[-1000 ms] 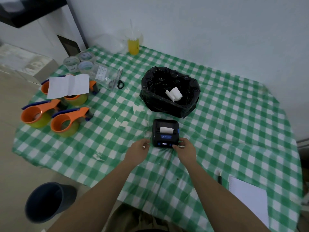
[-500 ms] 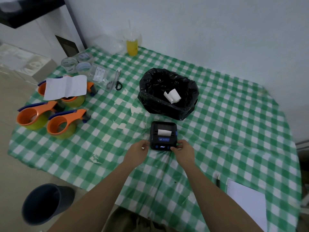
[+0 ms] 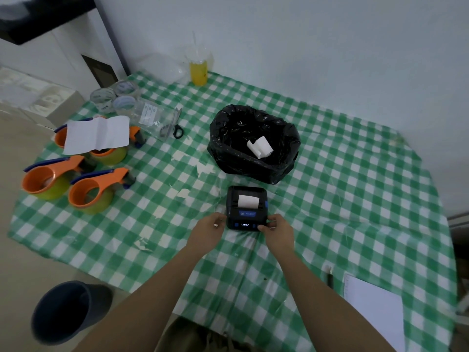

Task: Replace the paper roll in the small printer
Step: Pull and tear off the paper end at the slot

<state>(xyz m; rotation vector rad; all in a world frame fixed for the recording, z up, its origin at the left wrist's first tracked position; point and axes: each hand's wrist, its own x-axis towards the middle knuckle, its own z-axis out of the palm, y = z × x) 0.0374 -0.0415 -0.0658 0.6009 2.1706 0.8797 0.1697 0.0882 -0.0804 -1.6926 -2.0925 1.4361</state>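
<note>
Printer (image 3: pixel 246 208) sits at frame centre on the green-check tablecloth (image 3: pixel 342 199), just below the black bin bag (image 3: pixel 253 138), w/ a white paper strip (image 3: pixel 248 200) showing from its top slot. My left hand (image 3: pixel 208 231) touches its left edge, fingers curled; grip there unclear. My right hand (image 3: pixel 277 231) pinches its lower right corner.

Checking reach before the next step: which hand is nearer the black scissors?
Left. The left hand is nearer the black scissors, which lie far-left of it; the right hand is farther right.
</note>
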